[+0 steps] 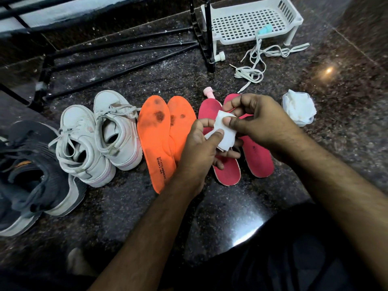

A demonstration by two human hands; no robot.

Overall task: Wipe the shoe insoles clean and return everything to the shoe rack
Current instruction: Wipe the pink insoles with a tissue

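Note:
Both my hands hold a small white wipe (224, 131) above the floor. My left hand (202, 148) pinches its lower left edge with the thumb; my right hand (255, 120) pinches its upper right side. Under them lie two pink insoles (259, 158), partly hidden. Left of these lie two orange insoles (154, 135) with dark stains. A pair of white sneakers (98, 135) stands further left, and dark grey shoes (27, 173) at the far left.
A black metal shoe rack (123, 51) stands at the back left. A white plastic basket rack (249, 22) sits behind, loose white laces (255, 59) in front of it. An open tub of wipes (298, 109) lies at the right. A pink-capped bottle (209, 92) lies behind the pink insoles.

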